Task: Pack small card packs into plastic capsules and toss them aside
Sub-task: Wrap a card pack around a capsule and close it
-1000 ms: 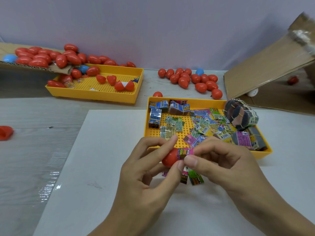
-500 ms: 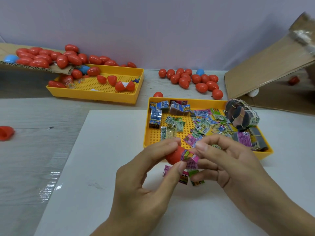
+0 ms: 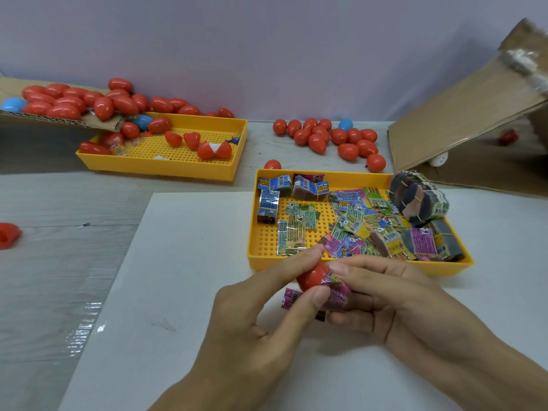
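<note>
My left hand [image 3: 261, 315] pinches a red capsule half [image 3: 311, 275] between thumb and forefinger, just in front of the near yellow tray [image 3: 267, 256]. My right hand [image 3: 382, 295] holds a pink card pack [image 3: 336, 293] against the capsule's open end; the pack is partly inside. Another pink pack [image 3: 292, 298] lies on the white sheet under my hands, mostly hidden. The tray holds several loose card packs [image 3: 353, 221] and a banded bundle of packs [image 3: 418, 200].
A second yellow tray [image 3: 166, 167] at the back left holds red capsule halves beside a cardboard flap heaped with red capsules [image 3: 68, 99]. More closed red capsules [image 3: 329, 137] lie at the back centre. A tilted cardboard box [image 3: 462, 114] stands at the right. A red half [image 3: 9, 234] lies far left.
The capsule and pack have risen slightly toward the tray edge. My right hand's fingers have pushed the pink pack further into the capsule half.
</note>
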The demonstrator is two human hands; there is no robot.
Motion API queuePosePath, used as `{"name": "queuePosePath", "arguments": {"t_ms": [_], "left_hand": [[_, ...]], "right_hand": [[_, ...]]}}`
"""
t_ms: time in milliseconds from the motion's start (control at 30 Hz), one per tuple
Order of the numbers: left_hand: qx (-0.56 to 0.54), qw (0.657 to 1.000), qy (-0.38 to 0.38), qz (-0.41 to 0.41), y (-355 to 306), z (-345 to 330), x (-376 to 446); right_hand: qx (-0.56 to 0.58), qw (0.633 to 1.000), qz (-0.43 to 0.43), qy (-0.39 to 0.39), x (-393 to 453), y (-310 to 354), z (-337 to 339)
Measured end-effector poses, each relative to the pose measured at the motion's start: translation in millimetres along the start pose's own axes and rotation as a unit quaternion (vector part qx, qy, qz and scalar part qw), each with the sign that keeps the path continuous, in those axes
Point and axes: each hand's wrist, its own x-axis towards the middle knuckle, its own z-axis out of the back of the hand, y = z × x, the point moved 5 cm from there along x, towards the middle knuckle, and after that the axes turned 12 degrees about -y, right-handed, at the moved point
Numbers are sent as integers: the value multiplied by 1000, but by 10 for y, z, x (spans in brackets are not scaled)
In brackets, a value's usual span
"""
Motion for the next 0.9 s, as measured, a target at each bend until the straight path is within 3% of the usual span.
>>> {"name": "queuePosePath", "arguments": {"t_ms": [200, 367, 500, 733, 900], "left_hand": [[-3, 998, -35, -56, -75, 6, -26], [60, 991, -26, -116, -140, -19, -20], [37, 994, -10, -98, -119, -34, -23], [43, 995, 6, -85, -77, -47, -20], [5, 999, 31, -23, -18, -56, -8]], "right_hand": [[6, 1000, -6, 28, -35, -28, -79], [18, 998, -22, 53, -46, -14, -70], [39, 996, -37, 78, -39, -27, -72], [19, 998, -32, 45, -6, -19, -34], [5, 999, -36, 38, 2, -12, -20]]}}
